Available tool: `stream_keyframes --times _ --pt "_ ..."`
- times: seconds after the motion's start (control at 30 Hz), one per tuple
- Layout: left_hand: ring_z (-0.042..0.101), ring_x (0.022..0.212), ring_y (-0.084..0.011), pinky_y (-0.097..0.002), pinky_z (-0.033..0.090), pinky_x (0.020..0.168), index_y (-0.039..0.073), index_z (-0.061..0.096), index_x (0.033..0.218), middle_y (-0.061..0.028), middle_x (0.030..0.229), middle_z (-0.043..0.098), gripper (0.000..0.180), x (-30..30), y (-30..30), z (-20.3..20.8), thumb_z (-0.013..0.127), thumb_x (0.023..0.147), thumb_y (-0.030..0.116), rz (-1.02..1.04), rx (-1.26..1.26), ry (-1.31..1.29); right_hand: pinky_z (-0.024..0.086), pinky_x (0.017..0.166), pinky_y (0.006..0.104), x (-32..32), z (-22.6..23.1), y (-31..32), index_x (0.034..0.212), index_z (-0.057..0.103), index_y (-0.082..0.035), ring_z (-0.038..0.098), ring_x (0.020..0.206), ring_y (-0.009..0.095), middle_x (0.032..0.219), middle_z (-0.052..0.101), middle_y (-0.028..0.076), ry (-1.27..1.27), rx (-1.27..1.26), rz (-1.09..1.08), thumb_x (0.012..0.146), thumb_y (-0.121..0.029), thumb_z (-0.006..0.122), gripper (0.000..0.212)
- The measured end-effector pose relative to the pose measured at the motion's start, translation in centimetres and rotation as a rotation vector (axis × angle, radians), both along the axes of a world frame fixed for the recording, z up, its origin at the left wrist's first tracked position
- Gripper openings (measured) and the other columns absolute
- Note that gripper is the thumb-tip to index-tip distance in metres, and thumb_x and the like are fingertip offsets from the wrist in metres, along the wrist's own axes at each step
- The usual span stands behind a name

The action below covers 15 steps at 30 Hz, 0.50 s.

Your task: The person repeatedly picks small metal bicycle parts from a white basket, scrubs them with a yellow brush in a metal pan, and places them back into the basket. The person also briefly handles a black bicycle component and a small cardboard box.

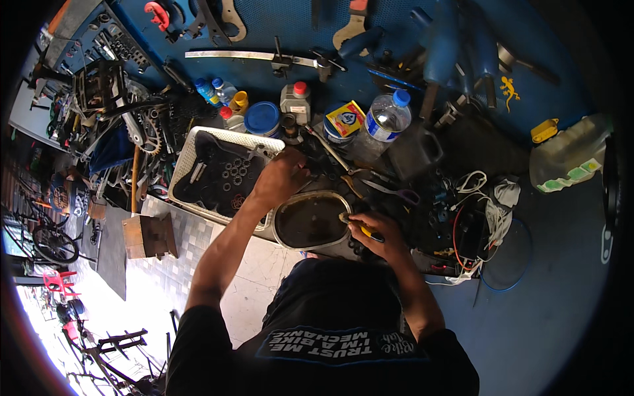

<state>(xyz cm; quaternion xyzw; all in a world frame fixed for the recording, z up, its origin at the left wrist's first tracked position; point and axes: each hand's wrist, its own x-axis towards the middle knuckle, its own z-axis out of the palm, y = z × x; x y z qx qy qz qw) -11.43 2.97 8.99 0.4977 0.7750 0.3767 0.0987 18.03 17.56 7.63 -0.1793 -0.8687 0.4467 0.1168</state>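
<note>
My right hand (380,234) is closed around a small brush (374,235) with a yellow and black handle. The brush's tan head is at the right rim of an oval pan (276,228) of dark, murky liquid. Over the right end of a white plastic basket (191,204), my left hand (282,175) has its fingers curled together, and whatever they hold is hidden. Inside the basket, a dark cloth (208,158) carries several metal rings (236,170), some small metal cylinders (197,173) and reddish rings (238,201).
Behind the basket and pan stand a blue-lidded tub (262,119), a grey red-capped bottle (295,104) and a large clear bottle (388,119). Purple-handled scissors (396,193) lie right of the pan, and tangled cables (495,214) farther right. Tools hang on the blue pegboard (277,30).
</note>
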Motion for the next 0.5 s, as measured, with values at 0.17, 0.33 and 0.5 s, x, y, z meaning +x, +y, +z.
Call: stream_keyframes --times 0.17,0.33,0.5 --pt "0.071 0.085 -0.0121 -0.0290 0.058 0.079 -0.001 0.067 0.116 -0.0060 0.097 0.075 0.016 4.9 -2.5 -0.5 0.072 0.102 0.007 0.069 0.186 -0.869 0.058 0.084 0.0344 -0.4 0.9 -0.1 0.121 0.078 -0.007 0.076 0.095 0.024 0.107 0.078 0.010 0.011 -0.133 0.045 0.097 -0.022 0.080 0.028" --pt "0.073 0.092 -0.0144 -0.0289 0.060 0.082 -0.002 0.066 0.119 -0.0076 0.107 0.076 0.017 7.7 -3.7 -1.7 0.070 0.105 0.006 0.123 0.306 -1.124 0.059 0.077 0.0349 -1.0 -0.1 -0.3 0.117 0.076 -0.008 0.076 0.089 0.026 0.099 0.075 0.009 0.053 0.021 0.112 0.095 -0.021 0.082 0.027" --pt "0.074 0.095 -0.0158 -0.0322 0.063 0.089 -0.002 0.065 0.121 -0.0095 0.116 0.075 0.017 8.8 -4.6 -2.8 0.068 0.105 0.004 0.083 0.458 -1.315 0.060 0.077 0.0367 -1.2 -0.7 -0.7 0.120 0.076 -0.010 0.075 0.088 0.028 0.100 0.074 0.009 0.066 0.144 0.136 0.094 -0.020 0.083 0.029"
